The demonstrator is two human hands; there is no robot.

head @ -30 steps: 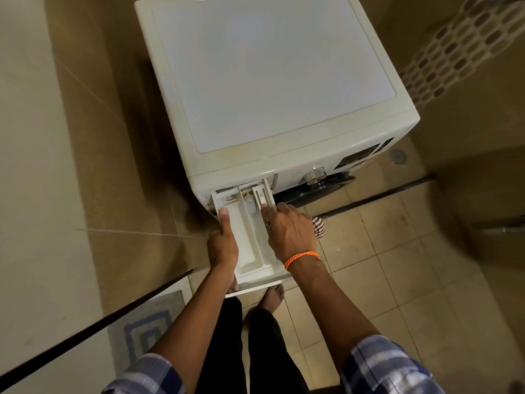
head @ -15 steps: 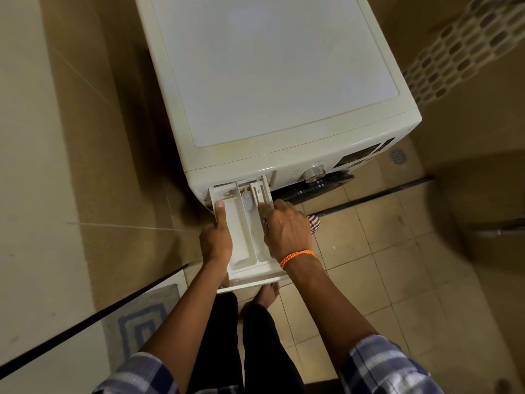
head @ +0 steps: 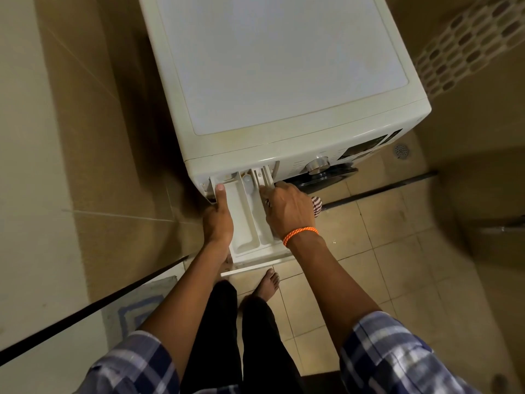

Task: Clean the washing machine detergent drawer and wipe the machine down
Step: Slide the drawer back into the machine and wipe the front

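Tiled floor (head: 355,251) | detergent drawer (head: 247,223) pulled out | left hand (head: 218,220) grips left wall | right hand (head: 288,211) fingers curled inside right compartment

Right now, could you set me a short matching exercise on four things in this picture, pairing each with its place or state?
Things:
1. detergent drawer
2. left hand
3. orange wristband
4. floor drain

Places or states:
A. round the right wrist
B. pulled out from the machine front
C. in the tiles right of the machine
D. holding the drawer's left wall, thumb on its rim

Pairs: 1-B, 2-D, 3-A, 4-C
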